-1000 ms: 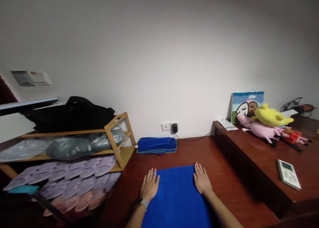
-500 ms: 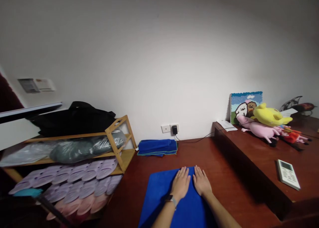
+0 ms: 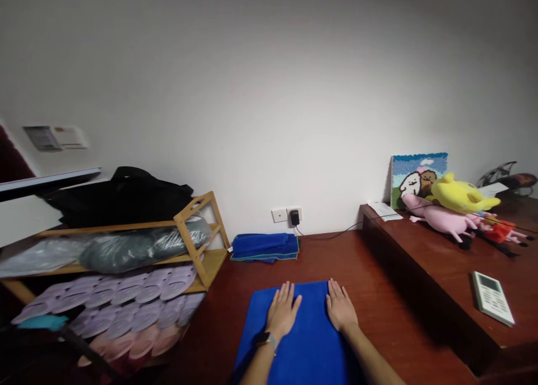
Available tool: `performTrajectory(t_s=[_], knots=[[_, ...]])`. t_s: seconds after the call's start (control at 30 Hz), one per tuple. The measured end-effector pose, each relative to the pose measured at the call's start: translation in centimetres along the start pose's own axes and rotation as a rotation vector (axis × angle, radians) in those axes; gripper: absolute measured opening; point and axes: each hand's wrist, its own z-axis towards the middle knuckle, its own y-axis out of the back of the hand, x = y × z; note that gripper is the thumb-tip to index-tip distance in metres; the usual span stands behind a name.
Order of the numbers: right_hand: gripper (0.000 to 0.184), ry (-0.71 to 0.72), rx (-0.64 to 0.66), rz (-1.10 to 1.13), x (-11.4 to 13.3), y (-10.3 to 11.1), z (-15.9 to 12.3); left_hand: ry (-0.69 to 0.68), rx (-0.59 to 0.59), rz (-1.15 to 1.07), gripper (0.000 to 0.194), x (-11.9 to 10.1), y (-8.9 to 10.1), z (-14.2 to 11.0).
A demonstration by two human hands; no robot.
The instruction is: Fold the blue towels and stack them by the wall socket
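A blue cloth [image 3: 309, 334] lies spread flat on the reddish-brown wooden table [image 3: 328, 256], its near end running out of the picture. My left hand [image 3: 282, 312] rests flat on the left part of the cloth near its far edge, fingers stretched out; a watch is on that wrist. Along the cloth's right edge lies my right hand [image 3: 341, 306], also flat with fingers extended. Neither hand grips anything. Behind the cloth, close to the wall, sits a folded pile of blue cloth [image 3: 264, 246] with green stitched edges.
Left of the table stands a wooden rack [image 3: 205, 261] with slippers [image 3: 143, 290] and a black bag [image 3: 126, 197]. A black plug [image 3: 295, 217] is in the wall outlet, its cable trailing right. On the raised right surface lie plush toys [image 3: 445, 219] and a white remote-like device [image 3: 491, 298].
My left hand has slid left across the cloth, away from my right hand, which stays at the right edge. The view has shifted slightly.
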Motion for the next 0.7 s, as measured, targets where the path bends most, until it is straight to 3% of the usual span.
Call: performTrajectory(t_s=[0.17,0.23,0.33,0.43,0.53,0.6,0.7], knots=[[0.066,-0.002,0.000,-0.010,0.0,0.1,-0.2,0.195,-0.032,0.052,0.077,9.0,1.3,-1.9],[0.066,-0.003,0.013,-0.020,0.1,0.3,-0.3,0.221,-0.046,0.050,0.077,10.7,1.3,-2.4],[0.066,-0.013,0.017,-0.037,0.2,0.7,-0.5,0.236,-0.038,0.048,0.079,11.5,1.4,-2.8],[0.066,0.007,-0.004,-0.030,0.2,0.9,-0.6,0.234,-0.023,0.065,0.079,11.3,1.9,-2.8],[0.066,0.038,0.030,-0.027,0.2,0.8,-0.5,0.188,-0.105,0.085,0.075,9.8,2.6,-2.5],[0.066,0.039,0.036,-0.024,0.2,0.7,-0.3,0.121,-0.169,0.059,0.072,7.1,2.8,-2.1],[0.066,0.042,0.013,-0.009,0.1,0.5,-0.2,-0.099,-0.139,-0.039,0.069,0.2,1.7,-1.2]])
